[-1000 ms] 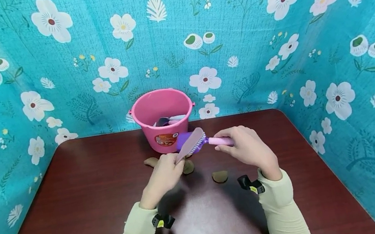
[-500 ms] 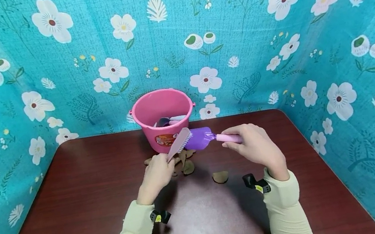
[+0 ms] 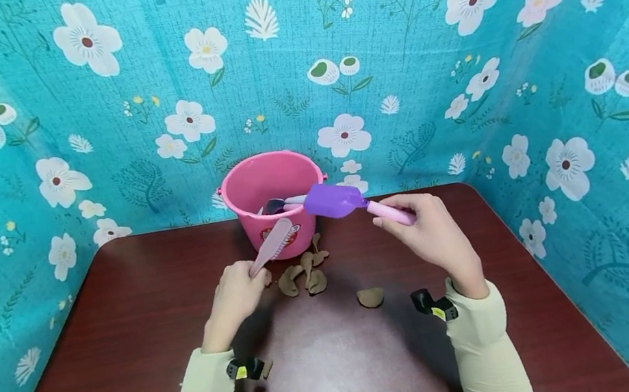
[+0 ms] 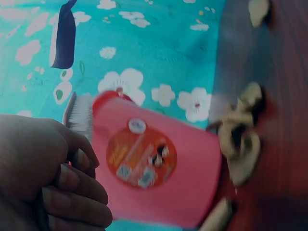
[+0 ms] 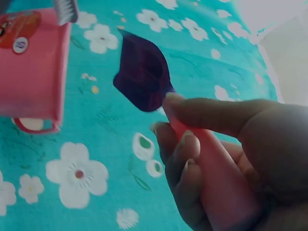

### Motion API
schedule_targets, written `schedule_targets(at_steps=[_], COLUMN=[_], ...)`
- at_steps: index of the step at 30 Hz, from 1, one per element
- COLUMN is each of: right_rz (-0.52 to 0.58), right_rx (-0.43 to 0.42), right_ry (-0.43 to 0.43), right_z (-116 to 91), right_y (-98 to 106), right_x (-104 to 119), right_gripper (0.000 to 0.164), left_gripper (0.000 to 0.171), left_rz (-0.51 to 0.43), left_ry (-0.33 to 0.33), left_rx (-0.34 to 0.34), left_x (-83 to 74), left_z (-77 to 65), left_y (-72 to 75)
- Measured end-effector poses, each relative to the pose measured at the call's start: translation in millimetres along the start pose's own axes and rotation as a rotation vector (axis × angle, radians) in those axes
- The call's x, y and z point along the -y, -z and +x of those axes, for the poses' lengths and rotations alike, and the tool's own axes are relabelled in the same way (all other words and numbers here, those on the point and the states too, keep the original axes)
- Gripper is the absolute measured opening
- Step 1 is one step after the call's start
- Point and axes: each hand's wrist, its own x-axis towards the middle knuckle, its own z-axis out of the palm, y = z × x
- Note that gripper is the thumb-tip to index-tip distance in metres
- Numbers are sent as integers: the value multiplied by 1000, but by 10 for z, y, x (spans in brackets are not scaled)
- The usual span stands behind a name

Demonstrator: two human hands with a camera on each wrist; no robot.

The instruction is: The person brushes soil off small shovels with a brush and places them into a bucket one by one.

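My left hand [image 3: 236, 300] grips a pink brush [image 3: 270, 248] by its handle; the white bristles [image 4: 82, 118] show in the left wrist view. The brush head overlaps the front of a pink bucket [image 3: 307, 237] in the head view. In my right hand [image 3: 431, 226] is a small shovel, its pink handle [image 5: 211, 168] between thumb and fingers. The purple blade [image 3: 329, 201] is raised level with the bucket's rim, at its right side. Curved brown pieces [image 3: 316, 283] lie in a group on the table before the bucket.
A lone brown piece [image 3: 371, 297] lies nearer, on the right, and a smaller one [image 3: 267, 369] beside my left wrist camera. Handles and a dark item [image 3: 274, 206] stick up inside the bucket. A floral turquoise cloth [image 3: 411, 103] hangs behind the dark red table [image 3: 142, 322].
The shovel has risen from low before the bucket up to its rim, moving slightly right. My left hand has drawn back leftward with the brush, uncovering more brown pieces.
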Motion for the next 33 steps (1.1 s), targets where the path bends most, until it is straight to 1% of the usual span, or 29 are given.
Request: schedule_targets(at_steps=[3,7,9,11,13,15,18,22,25,27,30,33], right_rz=[36,63,50,40,26,17,-23,-89,-121,-150,-192,-205], right_rx=[14,58,89,134,187,241,317,397,443,465,477,486], right_ry=[-2,2,15,25,17,-3,-30,-15,-6,-12,-20,-9], right_z=[189,521,704,891,1069,1226,1418,1595,1681,1713,1738,1766], right_y=[-75,-203,-281,-371,-473,-582,-778,-1083,-1291,-1396,-1513,-1609], right_x=[23,81,129,179,233,280,328,322,284,261,243,269], right_gripper=[33,32,32,33,36,39,37,29,26,25,23,25], left_gripper=[22,25,24,22,21,22,20,22,26,26,21,19], left_rz=[9,85,119,157,188,217,238,252,260,256,245,244], left_ry=[20,59,89,116,138,152,167,198,218,214,197,187], left_rx=[-20,-74,-85,-98,-111,-127,-139,-130,-114,-110,-108,-98], left_x=[136,370,493,617,733,842,987,1147,1223,1247,1255,1241], left_z=[-39,-69,-91,-111,-129,-138,-152,-181,-202,-214,-235,-257], left_y=[88,191,234,268,289,298,293,260,229,211,192,197])
